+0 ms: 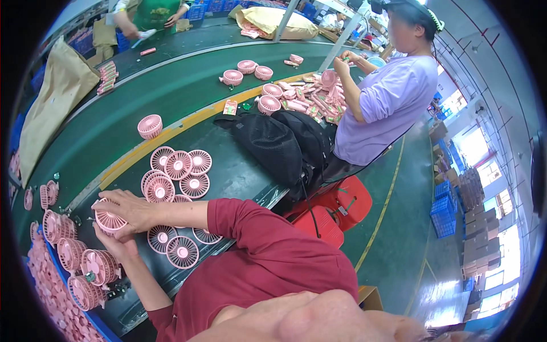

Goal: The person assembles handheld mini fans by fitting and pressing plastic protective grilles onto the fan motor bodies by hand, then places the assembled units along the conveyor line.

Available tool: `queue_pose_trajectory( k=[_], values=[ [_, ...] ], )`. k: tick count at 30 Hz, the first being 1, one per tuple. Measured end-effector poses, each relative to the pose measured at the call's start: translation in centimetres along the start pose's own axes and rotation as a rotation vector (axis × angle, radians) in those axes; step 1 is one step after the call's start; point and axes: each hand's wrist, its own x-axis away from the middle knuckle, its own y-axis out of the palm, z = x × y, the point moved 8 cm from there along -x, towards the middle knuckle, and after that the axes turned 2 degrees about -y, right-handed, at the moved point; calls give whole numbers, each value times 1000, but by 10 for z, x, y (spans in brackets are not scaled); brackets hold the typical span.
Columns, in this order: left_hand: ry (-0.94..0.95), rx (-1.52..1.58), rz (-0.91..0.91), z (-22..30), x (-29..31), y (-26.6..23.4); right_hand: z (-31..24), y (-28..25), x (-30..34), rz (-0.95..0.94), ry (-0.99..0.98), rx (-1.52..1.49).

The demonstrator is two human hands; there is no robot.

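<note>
The right hand and the left hand shared a pink fan at the left of the frame, low over the near end of the dark green counter. The right hand lay across its upper side, fingers bent over the rim and only partly closed; the left hand cupped it from below, its palm half open against the underside, though some of its fingers were hidden. The fan's ribbed face showed between them. To the right of the hands, round pink grilles lay loosely over the counter, some overlapping, some partly behind the right forearm. At the lower left, more pink fans stood in a close group beside a blue bin filled with small pink parts. A yellow strip divided the counter from the green belt, where a cup-shaped pink shell rested near the strip, upper left of centre. A black bag lay at the centre of the frame, just below a heap of pink pieces. At the upper right, a co-worker in a lilac top held both hands raised over that heap.
</note>
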Motion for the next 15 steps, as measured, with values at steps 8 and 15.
queue_pose_trajectory(
  k=[8,15],
  values=[
    [863,-624,65,25,37,21,-8,22,-9,85,109,-795],
    [1104,-962,-16,34,47,47,9,32,-7,36,402,-1124]
  ],
)
